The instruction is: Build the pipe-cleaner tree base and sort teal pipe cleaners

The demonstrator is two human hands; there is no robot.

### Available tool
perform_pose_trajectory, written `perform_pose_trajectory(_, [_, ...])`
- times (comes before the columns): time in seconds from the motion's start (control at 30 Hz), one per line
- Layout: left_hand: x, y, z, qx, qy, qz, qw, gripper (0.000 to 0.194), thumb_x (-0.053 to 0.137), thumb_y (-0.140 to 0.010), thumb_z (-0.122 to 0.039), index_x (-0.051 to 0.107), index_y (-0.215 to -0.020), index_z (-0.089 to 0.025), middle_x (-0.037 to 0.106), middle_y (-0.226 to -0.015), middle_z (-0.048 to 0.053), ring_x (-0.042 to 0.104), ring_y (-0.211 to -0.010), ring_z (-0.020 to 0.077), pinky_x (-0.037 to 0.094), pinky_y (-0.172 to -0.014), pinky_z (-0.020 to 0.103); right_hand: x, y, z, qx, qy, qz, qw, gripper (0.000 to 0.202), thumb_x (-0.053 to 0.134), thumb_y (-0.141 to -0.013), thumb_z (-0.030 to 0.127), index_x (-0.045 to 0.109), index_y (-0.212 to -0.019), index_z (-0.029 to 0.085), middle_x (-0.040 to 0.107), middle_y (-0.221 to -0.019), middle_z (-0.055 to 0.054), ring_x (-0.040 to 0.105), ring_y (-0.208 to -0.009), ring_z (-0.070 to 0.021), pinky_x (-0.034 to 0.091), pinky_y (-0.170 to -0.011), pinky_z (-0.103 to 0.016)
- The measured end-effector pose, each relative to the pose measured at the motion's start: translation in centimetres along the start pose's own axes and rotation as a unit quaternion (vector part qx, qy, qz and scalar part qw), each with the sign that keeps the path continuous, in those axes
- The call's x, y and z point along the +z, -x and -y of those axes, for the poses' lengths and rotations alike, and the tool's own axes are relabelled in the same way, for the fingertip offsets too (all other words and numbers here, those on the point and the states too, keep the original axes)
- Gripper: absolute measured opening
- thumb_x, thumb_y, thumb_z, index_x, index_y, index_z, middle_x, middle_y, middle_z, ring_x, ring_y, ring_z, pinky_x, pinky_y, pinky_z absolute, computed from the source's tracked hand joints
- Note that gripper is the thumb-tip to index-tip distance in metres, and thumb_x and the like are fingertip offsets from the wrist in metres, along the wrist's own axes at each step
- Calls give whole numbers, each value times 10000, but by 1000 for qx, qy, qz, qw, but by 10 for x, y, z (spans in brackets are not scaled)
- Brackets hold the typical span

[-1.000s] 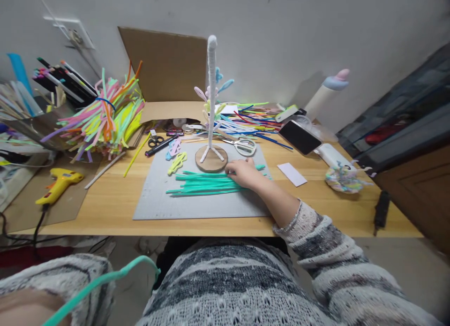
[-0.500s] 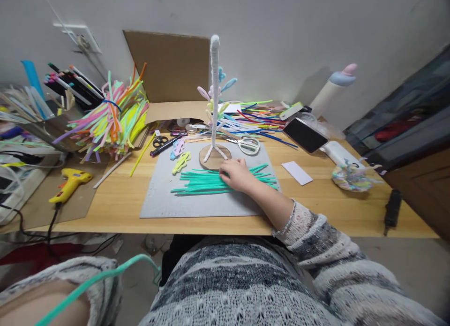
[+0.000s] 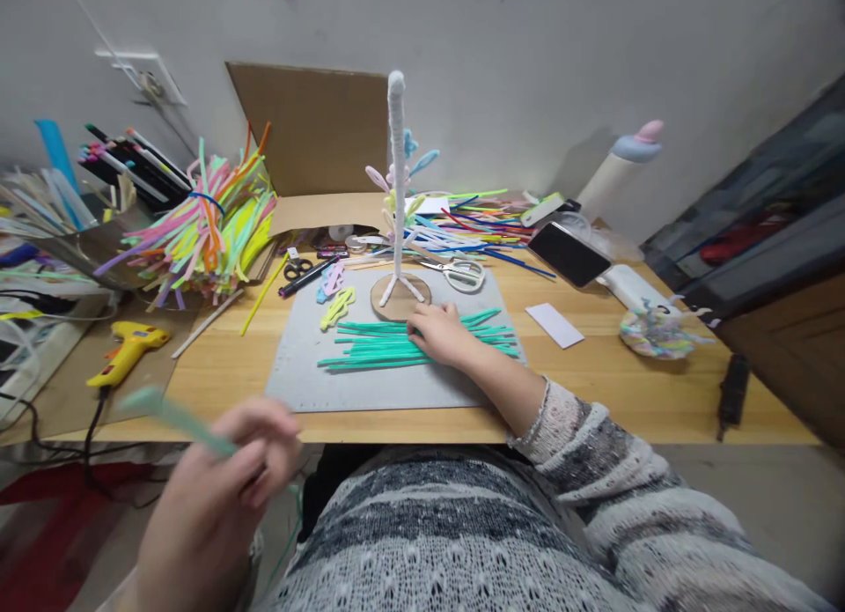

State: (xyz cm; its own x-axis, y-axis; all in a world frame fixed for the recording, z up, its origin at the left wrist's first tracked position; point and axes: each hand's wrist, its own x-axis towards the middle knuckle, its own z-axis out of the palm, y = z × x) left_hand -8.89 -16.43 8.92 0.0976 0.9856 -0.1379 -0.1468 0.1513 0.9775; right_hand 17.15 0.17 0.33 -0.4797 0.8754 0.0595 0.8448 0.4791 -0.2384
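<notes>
A bunch of green pipe cleaners [image 3: 376, 342] lies across the grey mat [image 3: 310, 394]. My right hand [image 3: 439, 332] rests over them with its fingers curled down, closed on part of the bunch; the fingertips are partly hidden. Near the table's front edge, my left hand [image 3: 221, 489] is raised and blurred by motion. Its fingers are closed around one green pipe cleaner [image 3: 188, 424], which sticks out to the upper left. Behind the bunch stands a tall white wrapped stem [image 3: 399, 172] on a round wooden base [image 3: 389, 306]. Yellow bent pipe cleaner pieces [image 3: 338, 309] lie left of the base.
Scissors [image 3: 462, 275] lie behind the base. At the left are a yellow hot glue gun [image 3: 132, 348] and a tied bundle of coloured pipe cleaners [image 3: 211, 216]. A phone [image 3: 569, 254], a white card [image 3: 554, 325] and a black tool [image 3: 733, 394] are on the right.
My left hand has come into view from the lower left with the green pipe cleaner. My right hand stays on the bunch. The view has shifted slightly.
</notes>
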Motion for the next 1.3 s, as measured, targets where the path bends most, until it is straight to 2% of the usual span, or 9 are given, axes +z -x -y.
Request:
perform_pose_trajectory(0.13, [9, -39, 11, -89, -78, 134, 984, 289, 614, -778, -471, 649, -853, -194, 339, -529, -36, 267, -451, 67, 196, -434, 207, 2, -1, 1, -1, 10, -5, 1000, 200, 444, -897, 248, 621, -858, 164, 589, -996, -102, 501, -952, -218, 213, -709, -321])
perform_pose_trajectory(0.4, [15, -54, 51, -109, -101, 230, 962, 518, 446, -832, -617, 646, -798, -141, 295, -491, -54, 248, -446, 76, 158, -431, 205, -8, -2, -4, 0, -73, -72, 995, 125, 457, -868, 182, 582, -866, 174, 648, -892, -47, 530, -884, -182, 214, -771, -325])
perform_pose_trajectory(0.53, [26, -62, 61, -107, -79, 173, 976, 424, 559, -808, -540, 663, -924, -146, 442, -599, -15, 385, -504, 78, 252, -450, 190, -25, -2, -2, -64, -50, -117, 990, 209, 350, -901, 131, 555, -880, 171, 625, -813, -42, 511, -781, -164, 249, -799, -324])
perform_pose_trajectory(0.7, [42, -76, 56, -31, 89, 20, 995, 473, 696, -749, -379, 530, -1150, -192, 407, -616, -71, 244, -400, 16, 170, -377, 148, -53, 23, 19, -164, 2, -153, 975, 314, 250, -941, 163, 563, -930, 180, 580, -894, -92, 464, -842, -195, 302, -743, -312])
perform_pose_trajectory(0.9, [44, -83, 47, 49, 158, -35, 986, 341, 707, -736, -382, 567, -995, -209, 521, -629, -56, 247, -349, -2, 181, -356, 133, -59, 87, 35, -117, -31, -71, 990, 274, 305, -890, 120, 562, -827, 194, 564, -785, -65, 460, -733, -182, 329, -661, -306])
perform_pose_trajectory(1.03, [56, -76, 62, -3, 87, -2, 996, 324, 725, -698, -411, 585, -817, -144, 563, -612, -17, 268, -375, 9, 168, -378, 157, -42, 121, 42, -2, -195, 16, 981, 169, 439, -892, 226, 553, -1014, 200, 619, -891, -66, 534, -783, -176, 385, -683, -289])
perform_pose_trajectory(1.13, [74, -70, 76, -72, 0, 91, 993, 373, 705, -696, -460, 588, -799, -122, 552, -587, -4, 307, -418, 36, 192, -407, 180, -22, 130, 52, 47, -377, 56, 923, 309, 498, -876, 299, 493, -1172, 211, 617, -876, -37, 551, -770, -158, 411, -675, -272])
perform_pose_trajectory(1.2, [84, -66, 82, -83, -29, 121, 989, 394, 688, -703, -482, 582, -843, -129, 511, -587, -22, 321, -447, 53, 222, -429, 192, -8, 130, 57, 73, -460, 32, 884, 248, 464, -890, 324, 527, -1100, 209, 578, -755, 3, 523, -683, -136, 399, -625, -253])
perform_pose_trajectory(1.3, [86, -64, 84, -20, -45, 78, 996, 434, 655, -737, -498, 542, -1000, -172, 474, -652, -33, 352, -512, 79, 268, -479, 204, 4, 126, 56, 116, -503, -30, 856, 206, 470, -882, 372, 571, -921, 196, 514, -667, 29, 470, -612, -116, 371, -593, -247])
